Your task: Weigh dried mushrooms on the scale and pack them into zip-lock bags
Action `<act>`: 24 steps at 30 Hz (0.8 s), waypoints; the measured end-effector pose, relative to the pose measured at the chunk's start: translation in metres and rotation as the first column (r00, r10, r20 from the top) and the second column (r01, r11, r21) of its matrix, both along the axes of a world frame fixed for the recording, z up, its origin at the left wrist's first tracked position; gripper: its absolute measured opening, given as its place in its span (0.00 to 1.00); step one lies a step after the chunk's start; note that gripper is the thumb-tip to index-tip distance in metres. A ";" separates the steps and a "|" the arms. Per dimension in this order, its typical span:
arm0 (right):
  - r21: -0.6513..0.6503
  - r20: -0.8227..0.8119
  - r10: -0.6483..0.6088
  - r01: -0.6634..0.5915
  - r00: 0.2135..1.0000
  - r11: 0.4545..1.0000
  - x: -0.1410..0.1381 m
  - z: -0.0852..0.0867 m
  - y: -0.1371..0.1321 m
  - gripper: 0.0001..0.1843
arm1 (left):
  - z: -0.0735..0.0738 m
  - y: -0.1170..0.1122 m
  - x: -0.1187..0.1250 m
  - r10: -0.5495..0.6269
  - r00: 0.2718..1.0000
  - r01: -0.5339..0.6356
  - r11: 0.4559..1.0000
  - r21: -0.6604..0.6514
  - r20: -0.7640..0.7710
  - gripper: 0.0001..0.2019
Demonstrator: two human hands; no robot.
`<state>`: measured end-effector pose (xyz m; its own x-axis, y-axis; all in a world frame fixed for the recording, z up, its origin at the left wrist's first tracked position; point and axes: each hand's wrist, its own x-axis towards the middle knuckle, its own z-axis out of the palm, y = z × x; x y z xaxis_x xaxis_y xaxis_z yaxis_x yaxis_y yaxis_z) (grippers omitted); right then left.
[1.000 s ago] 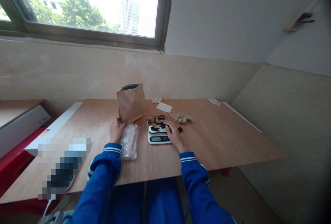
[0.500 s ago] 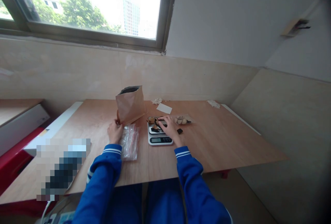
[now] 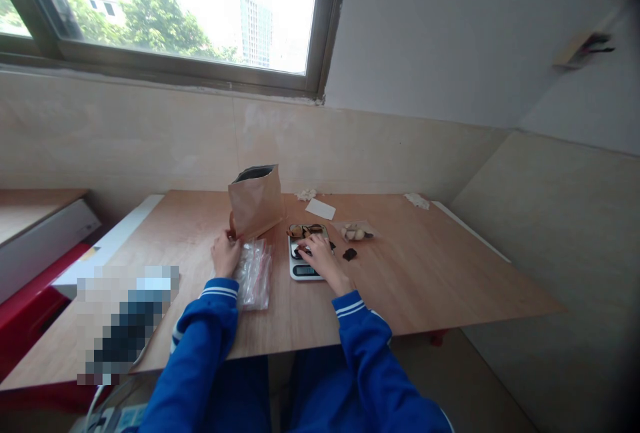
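Observation:
A small white kitchen scale [image 3: 303, 269] lies on the wooden table [image 3: 425, 273] with dark and brown dried pieces [image 3: 304, 229] on its platform. My right hand [image 3: 320, 256] rests on the platform over those pieces, fingers bent down onto them; whether it grips one is hidden. My left hand [image 3: 225, 254] lies curled on the table at the foot of an upright open brown paper bag [image 3: 256, 201], beside a stack of clear zip bags [image 3: 254, 272].
A clear packet of pale pieces [image 3: 356, 232] and one loose dark piece [image 3: 349, 254] lie right of the scale. A white card [image 3: 321, 208] and crumpled tissues [image 3: 304, 194] lie farther back. A blurred object [image 3: 125, 320] sits at the near left.
My right hand has moved left across the scale, from its right edge to the middle of the platform. The left hand has stayed by the paper bag.

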<state>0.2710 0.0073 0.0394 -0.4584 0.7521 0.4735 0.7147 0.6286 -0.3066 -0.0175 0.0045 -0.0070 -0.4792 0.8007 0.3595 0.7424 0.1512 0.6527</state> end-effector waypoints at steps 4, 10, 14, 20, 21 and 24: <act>-0.108 -0.218 0.055 -0.080 0.974 0.991 0.008 0.011 -0.003 0.10 | 0.001 0.000 0.000 -0.003 1.000 0.003 1.000 -0.010 0.020 0.17; -0.102 -0.468 -0.165 0.132 0.868 0.986 0.039 0.021 0.003 0.13 | 0.003 -0.001 0.001 0.001 1.000 -0.001 1.000 -0.013 0.018 0.18; 0.007 -0.372 -0.376 0.408 0.849 0.913 0.073 0.005 0.019 0.14 | 0.005 -0.001 0.002 0.006 1.000 -0.006 0.999 -0.034 0.014 0.17; 0.022 -0.217 -0.451 0.466 0.866 0.885 0.099 -0.038 0.029 0.15 | 0.003 0.002 0.000 0.022 0.999 -0.020 0.997 -0.075 0.028 0.15; 0.038 -0.218 -0.435 0.453 0.874 0.891 0.100 -0.042 0.028 0.16 | 0.001 0.003 -0.001 0.018 0.999 -0.016 0.998 -0.066 0.034 0.15; 0.094 -0.258 -0.408 0.443 0.876 0.892 0.098 -0.049 0.021 0.17 | -0.004 0.004 -0.005 -0.001 0.997 0.003 1.000 -0.020 0.075 0.16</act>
<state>0.3693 0.0279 -0.0094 0.0227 0.7645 0.6442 0.8454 0.3293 -0.4206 -0.0221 0.0090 -0.0108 -0.5027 0.8083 0.3066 0.6919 0.1636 0.7032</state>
